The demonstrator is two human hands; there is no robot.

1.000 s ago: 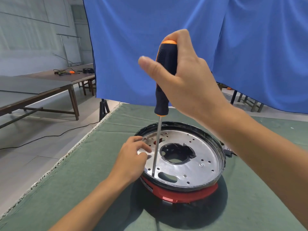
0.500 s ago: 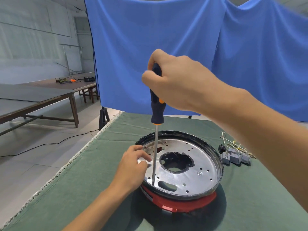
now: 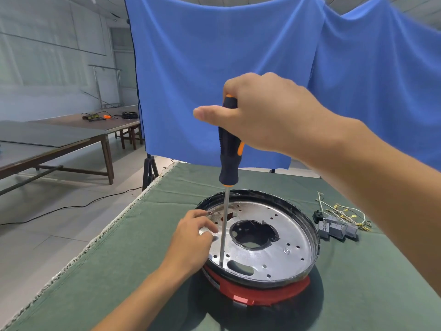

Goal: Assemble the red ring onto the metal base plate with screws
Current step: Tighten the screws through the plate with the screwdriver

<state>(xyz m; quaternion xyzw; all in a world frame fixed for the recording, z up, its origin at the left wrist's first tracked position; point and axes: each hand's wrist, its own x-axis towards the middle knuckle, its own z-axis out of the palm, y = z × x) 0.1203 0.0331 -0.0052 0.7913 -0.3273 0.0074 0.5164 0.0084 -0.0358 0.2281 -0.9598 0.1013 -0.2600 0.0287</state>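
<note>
right hand: the right hand (image 3: 267,115) is wrapped round the top of the screwdriver (image 3: 228,158), fingers curled tight on the handle, thumb stuck out flat to the left across the front of it.
left hand: the left hand (image 3: 191,244) lies over the left edge of the metal base plate (image 3: 281,249), fingers (image 3: 205,220) bent and loosely spread, tips resting on the shiny face just beside the shaft; i cannot tell if they pinch anything small.
screwdriver: upright, a fat black rubbery handle with orange flashes, ribbed where it is gripped, then a long thin steel shaft running down to a hole near the plate's front left rim; the tip meets the plate there.
metal base plate: a round, shallow dish of bright, scuffed sheet metal, dotted with small drilled holes, one oblong slot near the front, a ragged dark opening in the middle, and a glossy black rim all round.
red ring: the red ring (image 3: 262,293) sits under the plate, smooth glossy plastic, showing as a crescent along the front and right below the black rim.
table: green cloth table (image 3: 119,271), a dull felt-like weave with a frayed pale edge on the left; plate and ring stand near its middle.
parts at right: grey plastic blocks (image 3: 336,229) and thin pale wires (image 3: 343,211) with small brass ends lie on the cloth, apart from the plate.
behind: blue cloth backdrop (image 3: 238,56) hanging in soft folds; brown wooden tables (image 3: 59,139) to the left on a pale floor.
</note>
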